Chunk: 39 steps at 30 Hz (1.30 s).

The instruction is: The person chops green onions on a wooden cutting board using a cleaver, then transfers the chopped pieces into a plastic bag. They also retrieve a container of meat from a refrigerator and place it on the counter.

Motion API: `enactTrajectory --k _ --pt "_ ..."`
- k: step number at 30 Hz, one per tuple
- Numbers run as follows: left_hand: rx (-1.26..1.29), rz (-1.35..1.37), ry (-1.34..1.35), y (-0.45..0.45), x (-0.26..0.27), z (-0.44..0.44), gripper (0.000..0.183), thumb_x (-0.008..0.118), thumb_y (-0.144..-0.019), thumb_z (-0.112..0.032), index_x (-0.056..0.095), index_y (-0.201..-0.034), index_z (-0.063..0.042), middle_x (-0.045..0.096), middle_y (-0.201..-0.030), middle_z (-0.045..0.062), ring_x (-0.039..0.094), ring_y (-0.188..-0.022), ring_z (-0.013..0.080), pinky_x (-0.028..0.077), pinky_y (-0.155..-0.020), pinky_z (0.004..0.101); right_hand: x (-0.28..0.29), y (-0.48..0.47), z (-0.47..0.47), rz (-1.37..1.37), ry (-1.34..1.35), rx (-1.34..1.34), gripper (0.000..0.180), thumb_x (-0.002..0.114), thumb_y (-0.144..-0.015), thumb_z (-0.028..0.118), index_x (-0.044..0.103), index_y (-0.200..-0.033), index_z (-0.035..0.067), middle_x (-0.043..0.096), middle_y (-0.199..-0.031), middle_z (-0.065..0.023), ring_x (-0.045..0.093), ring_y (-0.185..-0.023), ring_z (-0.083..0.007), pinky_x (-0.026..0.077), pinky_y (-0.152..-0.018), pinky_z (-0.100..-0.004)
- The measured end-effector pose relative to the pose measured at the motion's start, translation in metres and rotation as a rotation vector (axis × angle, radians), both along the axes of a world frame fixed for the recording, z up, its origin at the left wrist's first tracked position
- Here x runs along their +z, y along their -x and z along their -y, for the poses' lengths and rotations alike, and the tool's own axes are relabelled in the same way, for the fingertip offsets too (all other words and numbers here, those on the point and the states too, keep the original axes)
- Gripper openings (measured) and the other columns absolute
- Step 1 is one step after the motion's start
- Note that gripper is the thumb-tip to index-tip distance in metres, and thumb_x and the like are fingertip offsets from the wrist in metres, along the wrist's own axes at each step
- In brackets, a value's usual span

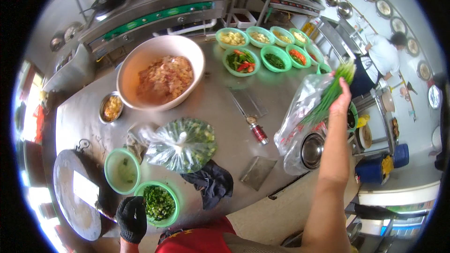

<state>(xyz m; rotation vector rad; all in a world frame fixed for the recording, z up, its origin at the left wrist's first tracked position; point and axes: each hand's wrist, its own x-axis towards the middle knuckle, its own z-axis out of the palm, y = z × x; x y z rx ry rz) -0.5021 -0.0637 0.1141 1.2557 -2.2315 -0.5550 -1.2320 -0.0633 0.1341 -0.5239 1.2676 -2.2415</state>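
My left hand (pixel 132 218), in a black knit glove, is at the bottom left, by the handle of a cleaver (pixel 86 189) whose bright blade lies over a round chopping block (pixel 66 207); the fingers partly hide the handle. Right beside it is a green bowl of chopped green onion (pixel 159 203). My bare right hand (pixel 341 96) reaches out to the right, its fingers around a bunch of green onions (pixel 325 103). The bunch lies along a clear plastic bag (pixel 299 112), above a steel bowl (pixel 312 150). A second cleaver (pixel 258 133) lies on the steel table.
Nearby stand a large bowl of raw meat (pixel 197 77), a tied bag of cut greens (pixel 190 144), a dark cloth (pixel 214 182) and a metal slab (pixel 258 173). Green bowls of cut vegetables (pixel 240 62) line the far edge. A co-worker (pixel 379 56) bends at the right.
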Motion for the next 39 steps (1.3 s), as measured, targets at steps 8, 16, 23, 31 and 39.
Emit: enactTrajectory --k 8,16,23,31,39 --pt "0.076 0.03 0.014 -0.074 -0.005 -0.015 0.017 0.064 -0.082 0.005 0.069 -0.096 -0.004 0.07 -0.092 0.015 0.068 -0.086 0.0333 0.054 -0.077 0.0415 0.165 -0.037 0.03 -0.259 -0.009 -0.009 0.026 0.07 -0.09 0.016 0.069 -0.11 -0.002 0.072 -0.108 -0.0133 0.068 -0.096 -0.0252 0.055 -0.09 -0.0374" --pt "0.104 -0.059 0.048 -0.193 -0.032 -0.02 0.018 0.065 -0.082 0.004 0.069 -0.098 -0.004 0.07 -0.093 0.015 0.067 -0.087 0.0359 0.054 -0.079 0.0431 0.193 -0.157 0.051 -0.763 -0.269 -0.093 0.043 0.08 -0.08 0.01 0.062 -0.117 -0.002 0.068 -0.101 -0.0087 0.066 -0.093 -0.0215 0.05 -0.084 -0.0335" --pt "0.216 -0.145 0.048 -0.329 -0.05 -0.04 0.021 0.067 -0.083 0.001 0.07 -0.103 -0.004 0.07 -0.093 0.017 0.068 -0.086 0.0377 0.055 -0.077 0.044 0.204 -0.343 0.071 -0.573 -0.237 -0.012 0.031 0.07 -0.094 0.014 0.065 -0.118 -0.004 0.069 -0.107 -0.0136 0.069 -0.096 -0.0195 0.058 -0.088 -0.0334" --pt "0.457 -0.379 -0.09 -0.4 -0.047 -0.082 0.014 0.065 -0.088 0.003 0.071 -0.1 -0.004 0.071 -0.089 0.015 0.071 -0.085 0.0318 0.055 -0.076 0.0377 0.037 -0.855 0.13 -0.444 -0.232 1.461 0.051 0.077 -0.08 0.01 0.06 -0.126 -0.002 0.068 -0.105 -0.0146 0.071 -0.088 -0.0221 0.059 -0.07 -0.0366" --pt "0.608 -0.377 -0.163 -0.403 -0.065 -0.118 0.014 0.064 -0.088 0.008 0.07 -0.096 -0.003 0.073 -0.091 0.013 0.071 -0.086 0.0272 0.054 -0.081 0.0354 -0.051 -1.063 0.115 -1.405 -0.563 1.05 0.07 0.082 -0.072 0.03 0.052 -0.125 -0.006 0.067 -0.106 -0.0251 0.068 -0.095 -0.0409 0.056 -0.083 -0.0517"
